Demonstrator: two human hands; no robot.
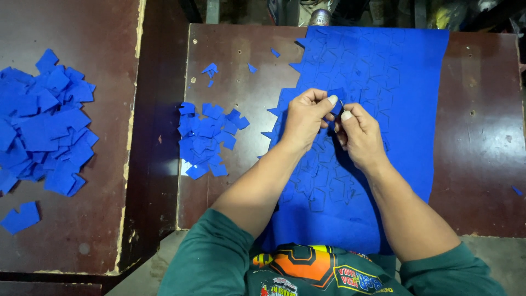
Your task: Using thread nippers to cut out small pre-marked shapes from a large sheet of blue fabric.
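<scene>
Your dark green top with sleeves pushed up above the elbows, forearms bare, your left hand (pixel 304 118) and right hand (pixel 359 137) without gloves or rings, fingernails pale, a bright printed chest graphic in orange, yellow, black and white.

Bare tabletop (pixel 482 137) right of blue sheet (pixel 405 82): open passage. Left side: small pile of blue cut pieces (pixel 208 140) blocks way. Dark gap (pixel 156 137) between tabletops; big pile (pixel 44 123) beyond.
</scene>
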